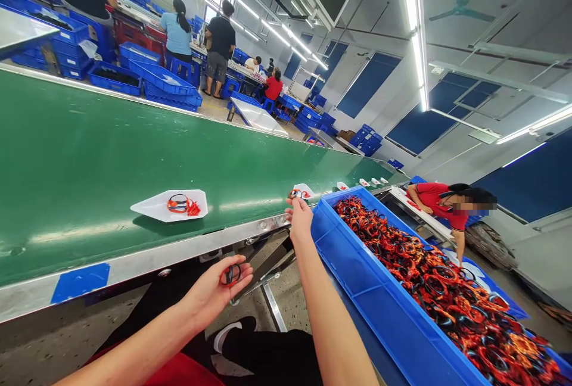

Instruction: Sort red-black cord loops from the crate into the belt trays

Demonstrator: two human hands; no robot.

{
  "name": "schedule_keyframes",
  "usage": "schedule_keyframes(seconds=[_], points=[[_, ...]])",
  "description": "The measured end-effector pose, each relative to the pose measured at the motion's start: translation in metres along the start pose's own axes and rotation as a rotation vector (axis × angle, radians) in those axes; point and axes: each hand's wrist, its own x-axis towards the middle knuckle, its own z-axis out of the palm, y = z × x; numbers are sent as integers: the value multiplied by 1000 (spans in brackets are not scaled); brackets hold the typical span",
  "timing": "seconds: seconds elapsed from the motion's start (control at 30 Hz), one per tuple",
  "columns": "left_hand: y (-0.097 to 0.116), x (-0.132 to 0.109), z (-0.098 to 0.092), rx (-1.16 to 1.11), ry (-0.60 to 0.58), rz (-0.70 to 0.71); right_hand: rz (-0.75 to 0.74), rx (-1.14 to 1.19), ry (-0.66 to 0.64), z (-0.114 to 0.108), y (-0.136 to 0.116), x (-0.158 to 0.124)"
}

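Our left hand (pixel 210 293) lies palm up in front of the belt, the forearm coming in from the lower left and the wrist bent slightly back. Its fingers curve loosely, and a red-and-black cord loop (pixel 230 275) rests on them near the tips; the hand stays open rather than closed around it. Our right arm rises almost straight from the bottom of the view, and our right hand (pixel 300 223) tips upward, its fingers (pixel 297 206) reaching past the steel side rail (pixel 147 249) of a green conveyor belt (pixel 134 136). The fingertips meet a small dark-and-red loop (pixel 295 194) at a white paper tray (pixel 304 190); we cannot tell whether they are clamped on it or only touching it. Another white paper tray (pixel 154 206) sits on the belt further left, carrying a red-and-black cord bundle (pixel 180 204). More white trays (pixel 353 184) line up along the belt beyond. Just right of our right arm stands a long blue plastic crate (pixel 339 255), heaped with tangled red, orange and black loops (pixel 438 279). Past it, a co-worker in a red shirt (pixel 431 198) leans over a white bench (pixel 435 228), and other people stand among stacked blue crates (pixel 165 82) across the belt
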Motion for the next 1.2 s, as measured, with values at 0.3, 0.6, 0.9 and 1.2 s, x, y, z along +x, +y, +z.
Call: schedule_keyframes(seconds=[0.3,0.6,0.9,1.2], points=[[7,-3,-1,-16,-49,13,-20,-29,-168,-4,5,-39],[8,-12,8,-136,-159,33,-71,-290,-435,-22,12,-168],[3,-18,6,-26,-199,-23,25,-303,-463,-18,31,-195],[-3,-13,1,26,-280,-73,677,651,-270,-46,30,-178]])
